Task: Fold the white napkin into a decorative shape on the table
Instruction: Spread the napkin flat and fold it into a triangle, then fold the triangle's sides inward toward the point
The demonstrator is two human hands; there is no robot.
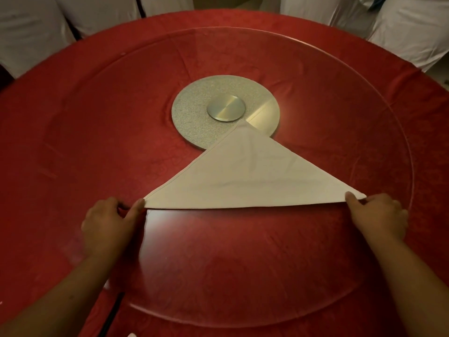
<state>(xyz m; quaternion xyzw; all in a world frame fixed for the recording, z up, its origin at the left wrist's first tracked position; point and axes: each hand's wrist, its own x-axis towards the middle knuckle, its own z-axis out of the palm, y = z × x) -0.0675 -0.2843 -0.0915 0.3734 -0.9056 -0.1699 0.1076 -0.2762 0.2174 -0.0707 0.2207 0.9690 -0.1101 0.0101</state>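
Note:
The white napkin [247,173] lies flat as a triangle on the glass turntable, its apex pointing away from me and overlapping the metal hub. Its long folded edge runs left to right closest to me. My left hand [109,224] pinches the left corner between thumb and fingers. At the other end, my right hand [377,215] holds the right corner, thumb on top of the cloth. Both forearms reach in from the bottom of the view.
A large round glass turntable [243,295] covers most of the red tablecloth [48,113]. Its silver hub [213,113] sits at the centre. White-covered chairs [408,25] ring the far side of the table. A dark thin object [113,312] lies at the lower left.

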